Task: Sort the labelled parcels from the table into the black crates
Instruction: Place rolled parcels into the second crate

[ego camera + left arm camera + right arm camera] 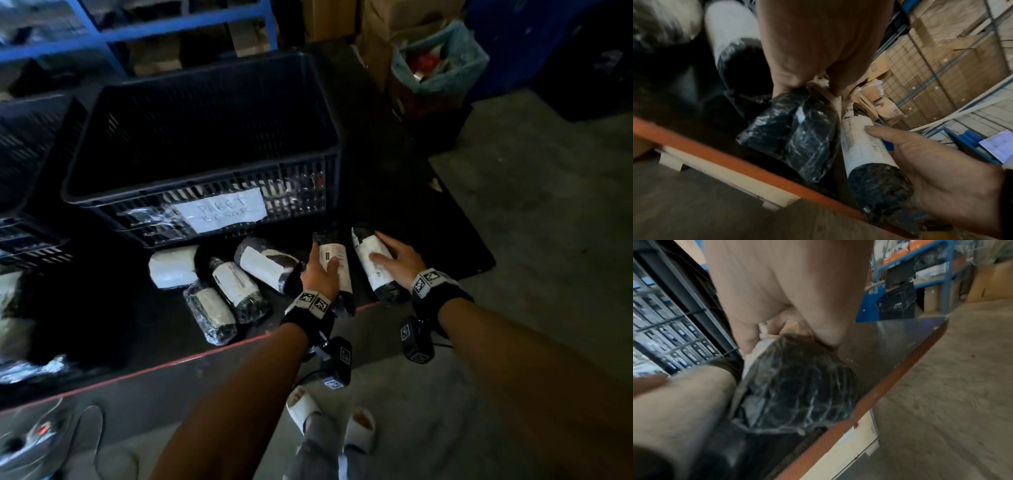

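Note:
Two parcels in black wrap with white labels lie side by side near the table's front edge [171,360]. My left hand [320,274] grips the left parcel [337,260], fingers over its label; the left wrist view shows its black end [797,133] under the palm. My right hand [397,260] holds the right parcel [368,255], thumb on the label; its wrapped end [797,386] fills the right wrist view. Just behind them stands a big black crate [205,200] with a handwritten paper sign [221,209]. Another black crate [27,137] is at the left.
Several more labelled parcels [236,287] lie left of my hands, in front of the big crate. Clear-wrapped goods [20,308] sit at the far left. A bin with a teal liner [442,58] and blue shelving [171,31] stand behind. My sandalled feet [305,407] are below the table edge.

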